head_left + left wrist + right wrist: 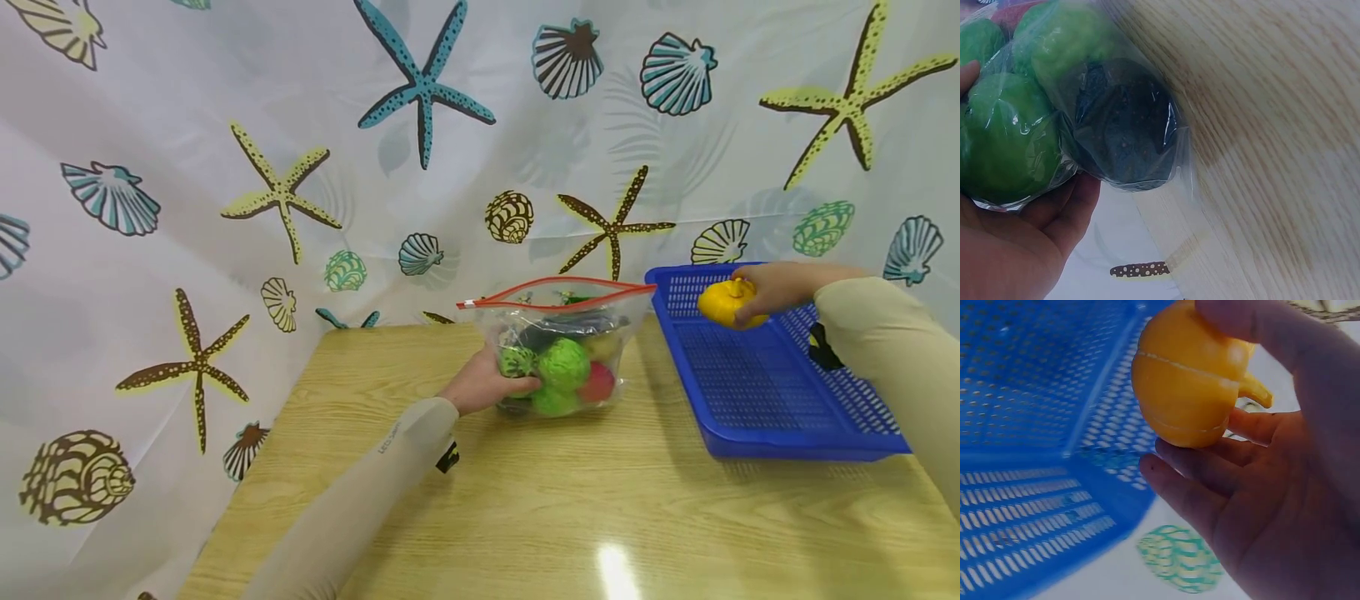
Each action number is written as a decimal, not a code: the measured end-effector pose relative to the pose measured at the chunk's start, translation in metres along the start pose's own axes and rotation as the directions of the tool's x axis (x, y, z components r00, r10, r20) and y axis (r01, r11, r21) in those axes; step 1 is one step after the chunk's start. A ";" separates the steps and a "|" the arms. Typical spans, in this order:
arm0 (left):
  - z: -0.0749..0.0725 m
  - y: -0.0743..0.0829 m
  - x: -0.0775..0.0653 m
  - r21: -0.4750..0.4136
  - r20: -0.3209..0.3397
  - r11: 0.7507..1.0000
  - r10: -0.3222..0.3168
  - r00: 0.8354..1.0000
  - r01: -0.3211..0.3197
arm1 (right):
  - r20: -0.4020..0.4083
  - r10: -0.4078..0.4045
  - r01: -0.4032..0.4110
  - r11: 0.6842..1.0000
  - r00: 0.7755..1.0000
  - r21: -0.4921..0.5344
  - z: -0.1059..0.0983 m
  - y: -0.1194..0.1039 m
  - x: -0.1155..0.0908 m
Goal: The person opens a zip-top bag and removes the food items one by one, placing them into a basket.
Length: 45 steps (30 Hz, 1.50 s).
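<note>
A clear zip bag point(558, 292) with a red seal stands on the table, its mouth parted, packed with green, dark and red produce. My left hand point(491, 379) grips its left side, thumb in front. In the left wrist view, fingers curl around a green round fruit point(1007, 137) through the plastic, beside a dark, speckled fruit point(1125, 125). Over the far part of a blue plastic basket point(705, 408), my right hand point(776, 287) holds a small yellow pumpkin point(723, 304). The right wrist view shows the pumpkin point(1191, 375) between thumb and fingers, its stem toward the palm.
The basket's perforated walls point(1110, 431) rise around its floor at the table's right. Behind the wooden table point(420, 517) hangs a white curtain point(480, 192) printed with starfish and shells. Table surface lies between the bag and the basket.
</note>
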<state>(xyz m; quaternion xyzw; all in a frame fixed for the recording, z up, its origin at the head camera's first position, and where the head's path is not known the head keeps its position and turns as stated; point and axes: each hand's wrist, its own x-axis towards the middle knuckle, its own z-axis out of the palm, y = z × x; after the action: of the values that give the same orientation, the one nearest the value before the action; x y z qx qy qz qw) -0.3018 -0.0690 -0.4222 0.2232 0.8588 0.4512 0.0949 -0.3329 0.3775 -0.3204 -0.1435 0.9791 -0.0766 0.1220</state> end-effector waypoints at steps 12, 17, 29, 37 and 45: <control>0.001 0.000 -0.003 0.007 0.005 1.000 0.017 1.000 -0.017 | 0.168 0.147 -0.173 0.973 0.975 0.155 0.040 0.031 0.024; 0.000 0.001 -0.002 0.014 0.002 1.000 0.003 1.000 -0.003 | 0.127 0.146 -0.159 0.982 0.981 0.097 0.039 0.035 0.025; 0.000 0.000 -0.003 0.039 -0.014 0.999 -0.021 1.000 0.021 | -0.260 -0.215 0.214 0.976 0.941 -0.033 -0.021 -0.054 0.008; 0.001 0.001 -0.003 0.106 -0.031 0.993 -0.049 0.998 0.052 | -0.467 -0.508 0.464 0.859 0.724 -0.216 -0.045 -0.156 -0.011; 0.002 0.002 -0.002 0.079 -0.023 0.996 -0.050 0.998 0.052 | -0.197 -0.611 0.570 0.789 0.766 -0.231 -0.032 -0.213 0.001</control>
<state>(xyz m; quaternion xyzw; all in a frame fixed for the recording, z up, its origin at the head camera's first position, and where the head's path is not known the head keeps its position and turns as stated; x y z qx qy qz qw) -0.2991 -0.0673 -0.4224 0.2001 0.8824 0.4165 0.0883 -0.2864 0.1790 -0.2505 -0.4428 0.8938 -0.0516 -0.0501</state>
